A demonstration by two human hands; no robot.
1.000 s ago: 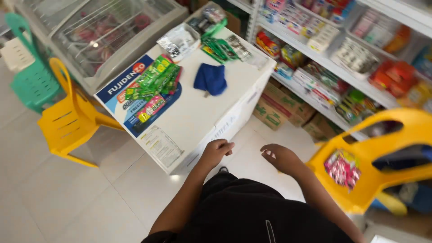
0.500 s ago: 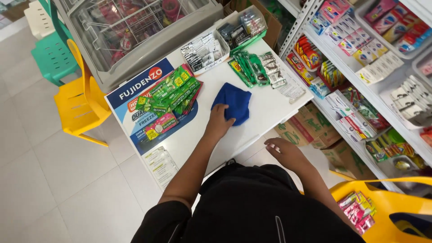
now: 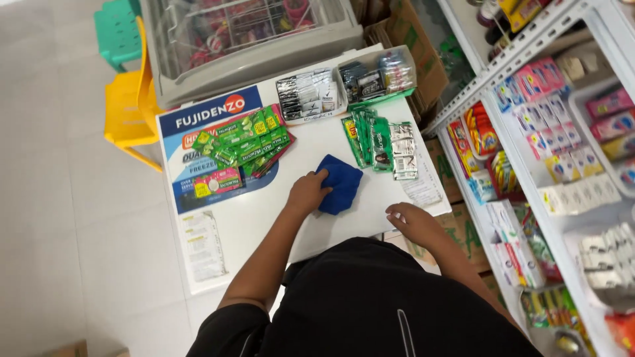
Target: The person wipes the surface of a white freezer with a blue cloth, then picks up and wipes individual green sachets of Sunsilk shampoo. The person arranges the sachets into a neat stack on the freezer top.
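Head cam, only one view here. Looking straight down at a white chest freezer lid w/ a person in a black top leaning over it.

Left hand is on the blue cloth, fingers curled over its left edge and pressing it onto the lid. Looks like a grab/press, not a pinch lifted off the surface. Cloth sits roughly mid-lid, just below the hanging green sachet strips and right of the big blue sticker.

Right hand is near the lid's front right edge, fingers bent loosely w/ tips touching the lid, holding nothing afaict. It's a bit apart from the cloth, to the cloth's lower right.

Other stuff on the lid: a pile of green and pink sachets lying on the sticker, two clear tubs of small packets at the back edge, a white sachet strip next to the green ones.

Around it: glass-top freezer behind, yellow chair and green stool on the left, shelf rack full of packaged goods on the right, cardboard boxes btw the freezers and the rack.
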